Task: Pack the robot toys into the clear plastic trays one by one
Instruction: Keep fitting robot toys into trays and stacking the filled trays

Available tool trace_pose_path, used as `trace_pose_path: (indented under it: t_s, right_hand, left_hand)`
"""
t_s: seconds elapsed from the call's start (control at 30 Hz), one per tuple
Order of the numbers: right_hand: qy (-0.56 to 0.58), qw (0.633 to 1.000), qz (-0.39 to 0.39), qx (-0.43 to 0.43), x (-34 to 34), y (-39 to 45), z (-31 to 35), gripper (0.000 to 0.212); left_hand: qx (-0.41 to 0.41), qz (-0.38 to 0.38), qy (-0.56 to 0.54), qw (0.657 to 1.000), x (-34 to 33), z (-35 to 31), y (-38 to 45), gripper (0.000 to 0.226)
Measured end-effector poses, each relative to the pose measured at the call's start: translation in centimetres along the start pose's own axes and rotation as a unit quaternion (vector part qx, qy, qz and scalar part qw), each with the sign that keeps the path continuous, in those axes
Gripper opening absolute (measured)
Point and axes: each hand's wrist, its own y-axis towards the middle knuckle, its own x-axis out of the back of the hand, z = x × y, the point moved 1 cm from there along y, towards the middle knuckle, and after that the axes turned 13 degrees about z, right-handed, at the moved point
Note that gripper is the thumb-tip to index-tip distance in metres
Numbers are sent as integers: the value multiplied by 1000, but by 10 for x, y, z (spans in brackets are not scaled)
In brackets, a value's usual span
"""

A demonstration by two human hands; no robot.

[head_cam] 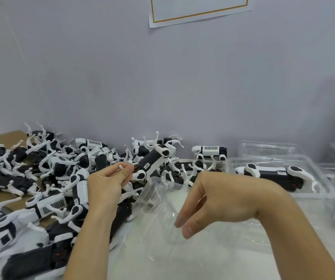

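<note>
the left hand (pixel 107 178) pinches one black-and-white robot toy (pixel 152 161) by its near end, fingers curled around it, and holds it raised and tilted, its far end pointing up and to the right above the heap. the right hand (pixel 219 201) hangs bent at the wrist over an empty clear plastic tray (pixel 158 201), fingers loosely curled downward; fingertip and thumb appear to touch the tray's thin plastic, but a firm grip cannot be told through the glare. the empty tray lies on the white table (pixel 233 257), near centre, just right of the held toy. a large heap of robot toys (pixel 41 178) covers the left side, partly over brown cardboard (pixel 11 138), and reaches along the far wall (pixel 162 87). at far right, a packed tray (pixel 279 175) holds one toy lying lengthwise; further clear trays (pixel 267 148) stand behind and to its right. a paper notice (pixel 199 9) with an orange border hangs on the wall, top centre.
</note>
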Motion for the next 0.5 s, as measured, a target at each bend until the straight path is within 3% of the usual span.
trace_pose_path:
  t_s: [0.37, 0.43, 0.5]
  right_hand:
    - [-117, 987, 31, -104, -32, 60, 0, 44]
    - [-95, 993, -8, -76, -23, 55, -7, 37]
    - [-36, 993, -99, -48, -10, 47, -19, 35]
  left_hand:
    - [-27, -2, -87, 996, -13, 5, 3, 11]
    - [-28, -4, -86, 996, -14, 6, 4, 16]
    - [-28, -6, -81, 996, -17, 7, 5, 18]
